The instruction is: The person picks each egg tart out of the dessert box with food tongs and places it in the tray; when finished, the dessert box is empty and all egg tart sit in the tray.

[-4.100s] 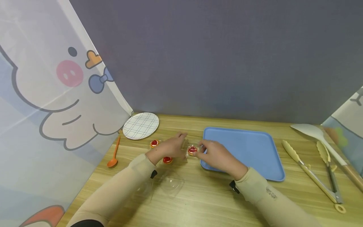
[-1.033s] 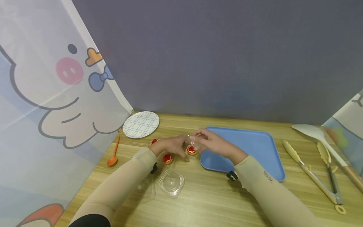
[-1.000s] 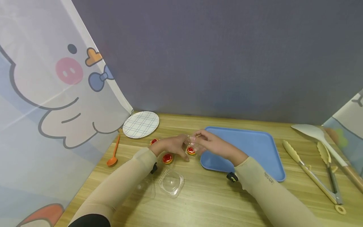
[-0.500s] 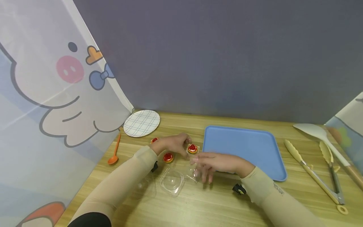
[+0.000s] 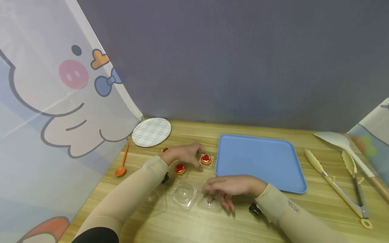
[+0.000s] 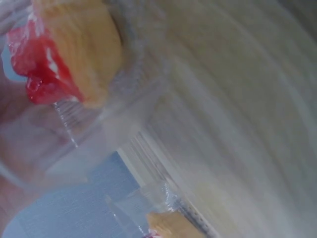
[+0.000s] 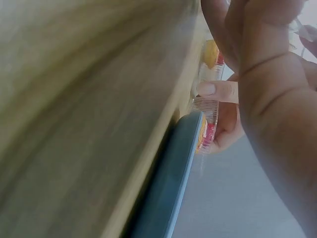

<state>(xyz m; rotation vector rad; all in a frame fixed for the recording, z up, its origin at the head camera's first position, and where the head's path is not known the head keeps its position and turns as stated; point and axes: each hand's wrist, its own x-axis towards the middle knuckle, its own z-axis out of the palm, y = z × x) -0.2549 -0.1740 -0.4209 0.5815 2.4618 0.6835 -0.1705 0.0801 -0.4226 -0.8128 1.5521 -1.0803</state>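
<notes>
Red-topped tarts sit in clear plastic containers on the wooden table. My left hand (image 5: 189, 155) holds the left side of one container base, thumb and fingers bent about it; its tart (image 5: 206, 159) is uncovered. A second tart (image 5: 180, 168) lies below my left wrist, and a third tart (image 5: 165, 150) shows partly behind it. Close by in the left wrist view is a tart (image 6: 84, 54) in clear plastic. My right hand (image 5: 231, 187) is low over the table, its curled fingers on a clear domed lid (image 5: 214, 205), which they partly hide.
A blue tray (image 5: 258, 158) lies right of the tarts. Another clear lid (image 5: 184, 195) is left of my right hand. A checked plate (image 5: 151, 132) and an orange spoon (image 5: 121, 170) are at left, tongs (image 5: 334, 189) and a white-headed spatula (image 5: 334, 140) at right.
My right hand has lifted the lid off the tart by my left hand and carried it down toward the near side of the table. My left hand has stayed at the base.
</notes>
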